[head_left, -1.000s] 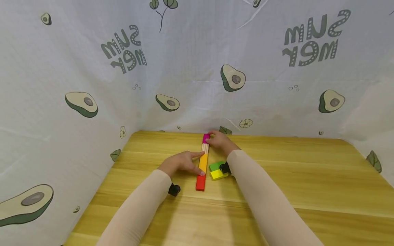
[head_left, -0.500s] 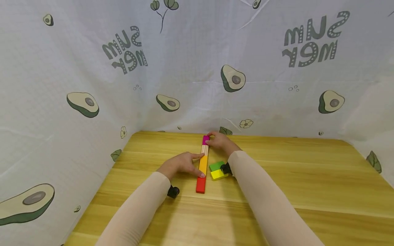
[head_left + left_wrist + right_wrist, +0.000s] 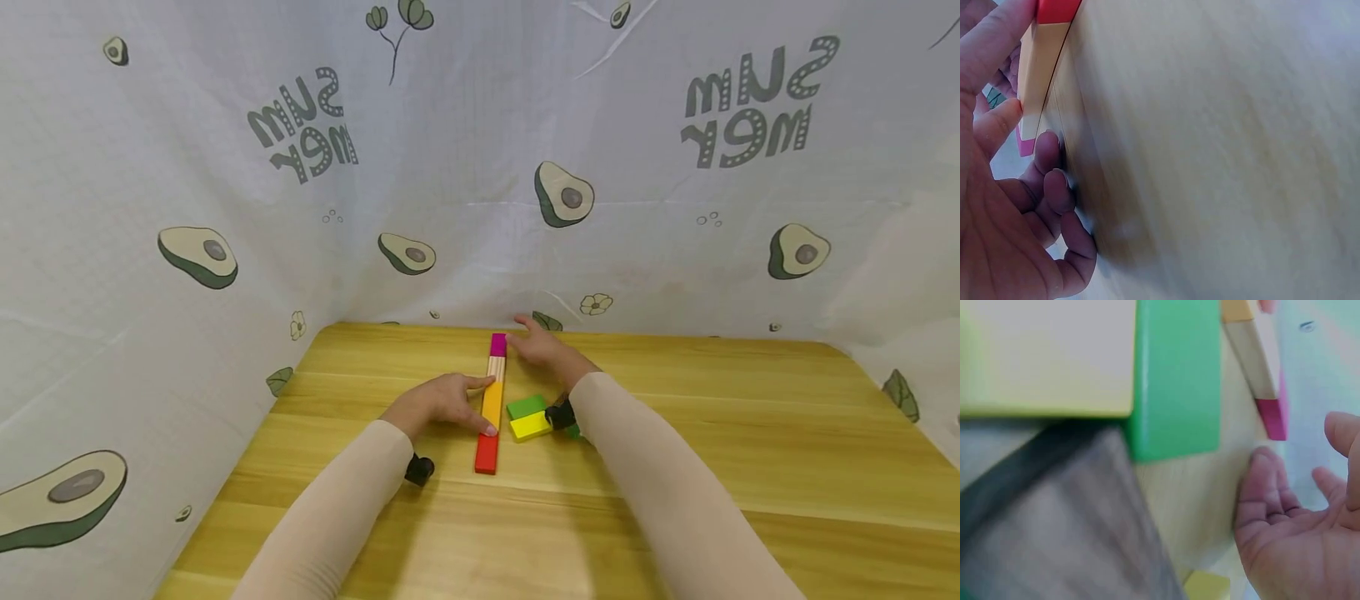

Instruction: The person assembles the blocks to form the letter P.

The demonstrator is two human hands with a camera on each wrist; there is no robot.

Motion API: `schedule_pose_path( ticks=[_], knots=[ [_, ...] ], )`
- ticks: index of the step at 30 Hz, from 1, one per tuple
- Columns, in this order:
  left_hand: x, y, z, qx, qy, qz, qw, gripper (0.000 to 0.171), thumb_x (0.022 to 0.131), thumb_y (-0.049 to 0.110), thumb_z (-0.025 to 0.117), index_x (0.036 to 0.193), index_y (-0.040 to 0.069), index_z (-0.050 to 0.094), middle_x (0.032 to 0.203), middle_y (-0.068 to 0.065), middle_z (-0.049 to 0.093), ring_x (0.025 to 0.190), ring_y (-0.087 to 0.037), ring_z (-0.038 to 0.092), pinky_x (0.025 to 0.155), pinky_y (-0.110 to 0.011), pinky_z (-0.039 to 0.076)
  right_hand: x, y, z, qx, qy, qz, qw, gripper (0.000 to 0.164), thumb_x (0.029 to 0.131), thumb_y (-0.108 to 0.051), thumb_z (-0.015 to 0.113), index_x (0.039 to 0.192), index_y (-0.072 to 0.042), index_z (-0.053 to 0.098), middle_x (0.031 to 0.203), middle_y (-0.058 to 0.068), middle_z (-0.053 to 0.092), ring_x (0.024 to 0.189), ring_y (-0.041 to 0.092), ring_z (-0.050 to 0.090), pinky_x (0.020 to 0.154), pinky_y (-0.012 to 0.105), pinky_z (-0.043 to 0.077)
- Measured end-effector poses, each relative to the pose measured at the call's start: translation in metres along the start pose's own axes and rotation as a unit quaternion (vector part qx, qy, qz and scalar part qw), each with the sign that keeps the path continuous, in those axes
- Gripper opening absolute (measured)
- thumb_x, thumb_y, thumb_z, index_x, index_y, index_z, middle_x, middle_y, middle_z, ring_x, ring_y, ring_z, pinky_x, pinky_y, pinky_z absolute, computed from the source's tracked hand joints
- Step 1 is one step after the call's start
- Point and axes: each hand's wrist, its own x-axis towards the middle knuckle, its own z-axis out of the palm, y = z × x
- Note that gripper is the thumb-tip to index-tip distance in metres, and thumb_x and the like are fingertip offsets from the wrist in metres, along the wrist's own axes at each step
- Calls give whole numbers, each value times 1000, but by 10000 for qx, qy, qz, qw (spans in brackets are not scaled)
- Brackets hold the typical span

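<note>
Flat block row (image 3: 492, 403), red, orange, pale, magenta

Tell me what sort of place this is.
Probably an indoor tabletop play or filming corner: a wood-grain tabletop, a pale avocado-print cloth along its back and sides, and a row of coloured blocks laid out on it. What lies beyond is hidden.

There's a red block (image 3: 486, 455), a magenta block (image 3: 498, 345) and white avocado-print cloth (image 3: 465, 150).

Your left hand (image 3: 444, 398) has thumb (image 3: 480, 423) and forefinger (image 3: 482, 382) spread wide, while beyond it your right hand (image 3: 542, 345) has fingers (image 3: 524, 322) parted.
</note>
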Motion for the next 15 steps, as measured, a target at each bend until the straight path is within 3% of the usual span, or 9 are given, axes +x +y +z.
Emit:
schedule_pose_path(
  ticks=[4,7,10,12,15],
  knots=[
    [2,-1,1,62,-12,-35,10000,96,74,57,86,156,44,38,165,-7,38,150,-33,38,123,-53,33,-16,2,-5,-12,126,-95,9999,58,109,-33,48,159,-11,30,151,27,46,122,37,56,110,50,48],
    [3,-2,1,128,-24,-63,9999,97,73,58,86,156,45,38,165,-7,38,150,-33,38,123,-55,33,-28,7,-9,-651,303,-377,9967,45,107,-27,53,146,-6,48,138,26,57,113,36,60,97,47,56],
    [4,-2,0,112,-25,-110,9999,97,73,58,87,156,47,37,166,-6,37,150,-34,37,123,-56,32,-44,14,-19,-1470,400,-632,9863,37,104,-24,56,133,-2,60,129,24,64,113,38,63,95,49,57],
    [4,-2,0,85,-31,-121,9999,97,73,58,87,155,47,37,166,-6,37,150,-34,37,123,-56,32,-55,19,-28,-1812,256,-698,9806,37,100,-21,58,130,-1,63,129,25,65,115,40,63,96,52,56],
    [3,-2,0,43,-64,-113,9999,97,74,57,87,156,46,37,166,-6,36,151,-34,36,123,-57,31,-66,29,-43,-2055,-323,-623,9761,45,93,-16,62,135,0,60,136,27,61,123,43,60,95,49,56]
  ],
)
